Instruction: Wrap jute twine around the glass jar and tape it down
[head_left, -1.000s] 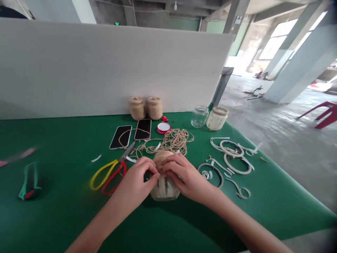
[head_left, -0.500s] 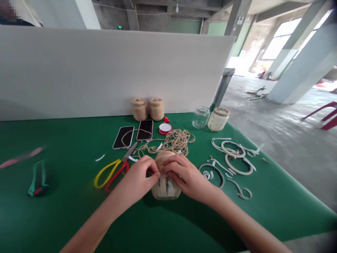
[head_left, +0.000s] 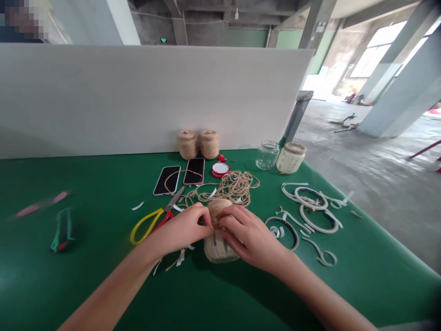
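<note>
On the green table (head_left: 172, 299), the twine wrap (head_left: 220, 205) could be loosened if tension is lost, and the loose twine (head_left: 237, 185), heaped just behind, could be snagged if the jar (head_left: 221, 253) is turned. The jar is flanked by the left hand (head_left: 189, 224) and the right hand (head_left: 250, 232), its wrapped top at the fingertips, its taped part lower. The fingers of the 2 hands are curled towards the thumbs; whether twine is pinched cannot be told.

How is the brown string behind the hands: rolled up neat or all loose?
Loose: the string lies in overlapping loops on the green table, and one strand curves over both phones.
</note>
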Demonstrator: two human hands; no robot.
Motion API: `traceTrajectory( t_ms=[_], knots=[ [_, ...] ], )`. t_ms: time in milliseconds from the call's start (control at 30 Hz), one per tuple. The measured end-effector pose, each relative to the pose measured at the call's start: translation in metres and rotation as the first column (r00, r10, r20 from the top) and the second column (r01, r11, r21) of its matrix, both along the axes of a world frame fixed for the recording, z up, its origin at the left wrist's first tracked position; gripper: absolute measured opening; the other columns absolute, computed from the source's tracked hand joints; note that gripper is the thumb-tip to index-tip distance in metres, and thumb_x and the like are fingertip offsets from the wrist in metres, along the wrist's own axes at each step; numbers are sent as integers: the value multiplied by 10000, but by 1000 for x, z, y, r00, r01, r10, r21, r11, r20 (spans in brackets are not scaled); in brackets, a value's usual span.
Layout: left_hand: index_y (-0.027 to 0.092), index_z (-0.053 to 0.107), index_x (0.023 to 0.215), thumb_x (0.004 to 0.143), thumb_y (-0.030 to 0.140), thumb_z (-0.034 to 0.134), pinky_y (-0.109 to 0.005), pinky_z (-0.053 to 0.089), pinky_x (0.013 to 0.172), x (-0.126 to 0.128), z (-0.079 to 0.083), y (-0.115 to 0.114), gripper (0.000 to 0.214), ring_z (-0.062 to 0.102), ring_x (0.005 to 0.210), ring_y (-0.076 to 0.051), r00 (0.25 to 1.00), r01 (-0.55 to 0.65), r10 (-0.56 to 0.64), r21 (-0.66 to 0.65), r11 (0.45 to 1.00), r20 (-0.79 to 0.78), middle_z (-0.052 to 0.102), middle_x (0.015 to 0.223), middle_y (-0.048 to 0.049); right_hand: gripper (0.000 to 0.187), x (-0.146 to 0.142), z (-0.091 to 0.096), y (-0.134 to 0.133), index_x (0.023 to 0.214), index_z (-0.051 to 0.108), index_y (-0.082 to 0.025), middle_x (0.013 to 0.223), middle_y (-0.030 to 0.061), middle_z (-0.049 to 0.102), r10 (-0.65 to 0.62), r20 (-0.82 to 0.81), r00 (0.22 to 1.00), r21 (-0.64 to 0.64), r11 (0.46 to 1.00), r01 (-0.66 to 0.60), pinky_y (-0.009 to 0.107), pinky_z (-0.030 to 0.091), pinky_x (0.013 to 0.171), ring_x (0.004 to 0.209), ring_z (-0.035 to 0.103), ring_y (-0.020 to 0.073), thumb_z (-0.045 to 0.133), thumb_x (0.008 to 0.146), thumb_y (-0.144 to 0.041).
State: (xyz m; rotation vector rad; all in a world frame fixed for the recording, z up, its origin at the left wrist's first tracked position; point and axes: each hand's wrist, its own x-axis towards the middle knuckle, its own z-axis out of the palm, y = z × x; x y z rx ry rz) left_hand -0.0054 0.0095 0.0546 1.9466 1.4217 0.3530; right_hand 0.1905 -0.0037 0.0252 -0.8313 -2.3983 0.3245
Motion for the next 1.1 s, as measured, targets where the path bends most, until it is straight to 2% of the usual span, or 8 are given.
traceTrajectory(
  t_ms=[133, 267, 467, 567, 800, 867, 1000, 1100],
  knots=[
    [193, 498, 713, 716, 274, 546, -270, 406, 680, 3, 6, 1, 94, 507, 771, -159, 1000, -3, 4, -85, 996, 14, 483, 841, 12, 251, 2, 3, -9, 1058, 530, -179, 1089, 92, 564, -29, 50, 998, 76, 997, 25, 423, 385, 962, 1074, 476, 235, 536, 845, -311],
    [192, 473, 746, 730, 310, 572, -245, 367, 653, 8, 0, 0, 155, 445, 747, -141, 983, -11, 41, -164, 986, 178, 447, 815, 23, 332, 7, -2, -14, 1116, 527, -184, 1161, 80, 538, -40, 77, 996, 94, 995, 33, 429, 364, 993, 1108, 455, 238, 567, 814, -318],
    [193, 422, 770, 730, 209, 576, -233, 332, 662, 13, -14, -4, 160, 370, 725, -122, 873, -9, 132, -255, 967, 470, 392, 754, 39, 346, 13, -10, -13, 1146, 530, -188, 1192, 86, 522, -55, 66, 996, 105, 993, 48, 391, 413, 943, 1097, 461, 227, 539, 835, -342],
    [198, 425, 800, 741, 169, 553, -231, 329, 690, 12, -18, -6, 145, 377, 752, -119, 815, 0, 162, -280, 960, 556, 389, 772, 38, 348, 13, -12, -12, 1156, 530, -195, 1185, 85, 525, -53, 67, 996, 115, 992, 45, 385, 421, 931, 1090, 462, 228, 532, 840, -342],
    [201, 468, 800, 751, 169, 545, -241, 327, 687, 19, -19, -7, 97, 376, 745, -122, 856, -26, 120, -190, 981, 503, 383, 795, 31, 395, 16, -8, -12, 1175, 496, -167, 1138, 83, 543, -63, 87, 994, 62, 996, 58, 379, 423, 916, 1031, 477, 220, 554, 814, -317],
    [200, 466, 795, 748, 165, 548, -236, 327, 693, 20, -21, -7, 100, 380, 751, -120, 835, -23, 135, -210, 977, 534, 383, 788, 33, 399, 16, -8, -12, 1188, 491, -182, 1133, 79, 540, -68, 94, 993, 82, 995, 60, 382, 419, 921, 1036, 475, 223, 548, 819, -321],
    [198, 449, 778, 764, 144, 495, -223, 328, 691, 14, -31, -7, 72, 399, 765, -118, 723, -58, 229, -273, 960, 651, 411, 775, 35, 352, 20, -10, -12, 1148, 522, -219, 1098, 72, 539, -87, 124, 988, 146, 987, 69, 436, 363, 982, 1030, 489, 229, 548, 821, -348],
    [197, 473, 801, 803, 170, 450, -227, 340, 690, 7, -37, -10, 35, 425, 750, -118, 727, -116, 283, -295, 948, 626, 445, 781, 30, 334, 24, -11, -12, 1152, 513, -231, 1105, 74, 532, -98, 169, 981, 158, 985, 71, 478, 334, 992, 1006, 504, 226, 528, 836, -337]
  ],
)
